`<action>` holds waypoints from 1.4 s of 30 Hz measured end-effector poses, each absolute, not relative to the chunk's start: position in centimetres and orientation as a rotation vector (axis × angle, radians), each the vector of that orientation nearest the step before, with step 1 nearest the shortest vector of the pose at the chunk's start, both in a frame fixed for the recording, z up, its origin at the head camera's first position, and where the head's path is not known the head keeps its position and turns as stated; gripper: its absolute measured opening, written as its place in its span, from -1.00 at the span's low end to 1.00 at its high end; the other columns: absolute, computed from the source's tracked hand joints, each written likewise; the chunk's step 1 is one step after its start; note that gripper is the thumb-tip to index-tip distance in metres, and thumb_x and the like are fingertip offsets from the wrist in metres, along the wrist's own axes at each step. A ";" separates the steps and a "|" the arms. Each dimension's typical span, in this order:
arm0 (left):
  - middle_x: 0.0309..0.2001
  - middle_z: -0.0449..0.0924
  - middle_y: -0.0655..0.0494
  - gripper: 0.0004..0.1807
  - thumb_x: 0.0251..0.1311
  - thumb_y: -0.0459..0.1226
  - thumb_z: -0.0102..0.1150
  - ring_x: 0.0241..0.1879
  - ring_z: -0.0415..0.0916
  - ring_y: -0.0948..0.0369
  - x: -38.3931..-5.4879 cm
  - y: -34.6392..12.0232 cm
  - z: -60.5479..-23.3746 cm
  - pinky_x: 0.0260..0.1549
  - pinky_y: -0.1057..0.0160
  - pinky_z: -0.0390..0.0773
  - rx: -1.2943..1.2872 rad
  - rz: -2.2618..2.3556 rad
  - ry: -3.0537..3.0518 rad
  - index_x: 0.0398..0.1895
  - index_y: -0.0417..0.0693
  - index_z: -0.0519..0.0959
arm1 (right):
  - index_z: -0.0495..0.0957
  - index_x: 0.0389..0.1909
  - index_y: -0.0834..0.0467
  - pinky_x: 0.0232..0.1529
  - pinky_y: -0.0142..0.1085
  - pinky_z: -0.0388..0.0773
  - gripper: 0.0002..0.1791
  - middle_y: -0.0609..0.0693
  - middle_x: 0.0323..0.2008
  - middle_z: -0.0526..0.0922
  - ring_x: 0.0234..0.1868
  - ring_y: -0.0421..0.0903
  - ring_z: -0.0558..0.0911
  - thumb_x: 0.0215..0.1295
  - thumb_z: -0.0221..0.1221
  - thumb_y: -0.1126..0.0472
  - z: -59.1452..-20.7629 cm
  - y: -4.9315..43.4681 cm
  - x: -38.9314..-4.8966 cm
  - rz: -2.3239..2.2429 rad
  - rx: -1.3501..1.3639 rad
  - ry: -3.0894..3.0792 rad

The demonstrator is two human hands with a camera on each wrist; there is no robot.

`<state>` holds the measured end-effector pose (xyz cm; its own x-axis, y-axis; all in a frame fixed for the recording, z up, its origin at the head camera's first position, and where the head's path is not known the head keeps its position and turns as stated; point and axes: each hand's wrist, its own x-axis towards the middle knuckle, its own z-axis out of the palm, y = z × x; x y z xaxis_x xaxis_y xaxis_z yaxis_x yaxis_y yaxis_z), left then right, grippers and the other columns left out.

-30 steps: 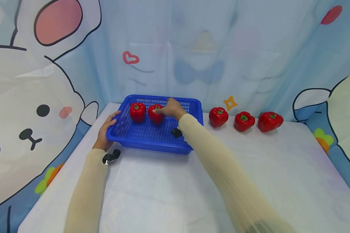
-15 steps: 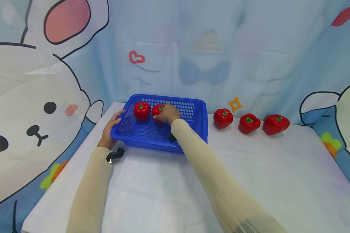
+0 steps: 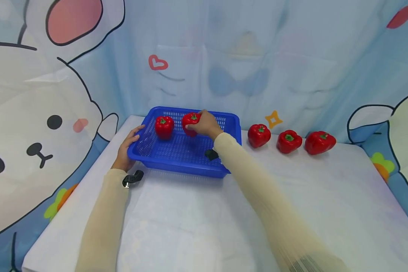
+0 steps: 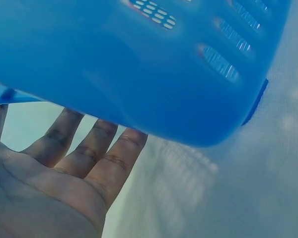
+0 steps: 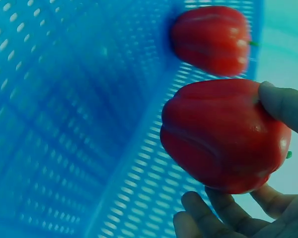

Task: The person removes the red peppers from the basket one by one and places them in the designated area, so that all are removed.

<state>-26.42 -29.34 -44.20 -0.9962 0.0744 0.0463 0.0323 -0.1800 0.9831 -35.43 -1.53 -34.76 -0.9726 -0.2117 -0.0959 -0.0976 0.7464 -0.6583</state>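
Note:
A blue plastic basket (image 3: pixel 176 166) with slotted walls stands at the back of the table. My left hand (image 3: pixel 124 151) touches its left side from outside, fingers extended; in the left wrist view, the fingers (image 4: pixel 114 166) reach up to the basket's edge. Inside the basket, my right hand (image 3: pixel 207 125) grips a red bell pepper (image 3: pixel 191 121), thumb on one side and fingers on the other. The held pepper (image 5: pixel 223 136) appears raised in the right wrist view, its stem toward the palm. Another red bell pepper (image 3: pixel 164 127) stands upright in the basket's back left part.
Right of the basket, three red bell peppers sit in a row: one nearest the basket (image 3: pixel 258 136), a middle pepper (image 3: pixel 289 141) and a far right pepper (image 3: pixel 320 142). A cartoon-printed curtain (image 3: pixel 238 49) hangs right behind the white table (image 3: pixel 176 219).
The right hand has shifted right and slightly up with the bell pepper in its grip, widening the gap to the other pepper. The left hand and the basket stay in place.

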 end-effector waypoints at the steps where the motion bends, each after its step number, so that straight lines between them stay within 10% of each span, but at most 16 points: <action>1: 0.58 -0.11 0.16 -0.48 0.49 -0.05 -0.33 0.51 0.00 -0.03 -26.5 -29.4 -44.2 0.41 -0.04 0.22 0.133 2.387 1.992 0.49 0.37 0.13 | 0.17 0.40 0.21 0.22 -0.01 0.51 -0.14 0.19 0.29 0.41 0.29 0.14 0.44 0.19 0.34 -0.03 -34.4 -0.9 -35.3 -1.059 -0.263 2.779; 22: 0.58 -0.10 0.13 -0.49 0.49 -0.11 -0.29 0.49 0.02 0.04 -26.7 -29.6 -43.9 0.16 0.35 0.48 0.201 2.459 1.899 0.48 0.27 0.17 | 0.07 0.48 0.12 0.02 0.06 0.61 -0.07 0.27 0.28 0.36 0.21 0.22 0.42 0.22 0.31 -0.10 -33.3 13.3 -27.8 -1.261 -0.324 2.904; 42: 0.58 -0.11 0.16 -0.48 0.48 -0.12 -0.32 0.53 -0.03 0.01 -26.9 -29.6 -44.2 0.45 -0.02 0.16 0.159 2.454 1.911 0.49 0.30 0.16 | 0.05 0.48 0.25 0.00 0.08 0.61 -0.01 0.36 0.29 0.33 0.20 0.31 0.39 0.21 0.31 -0.12 -38.8 20.4 -26.5 -1.010 -0.127 2.934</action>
<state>-26.86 -29.59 -44.20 -0.9944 0.0841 0.0635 0.0409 -0.2467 0.9682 -26.46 20.40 -38.81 -0.9960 -0.0888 -0.0078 -0.0652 0.7854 -0.6156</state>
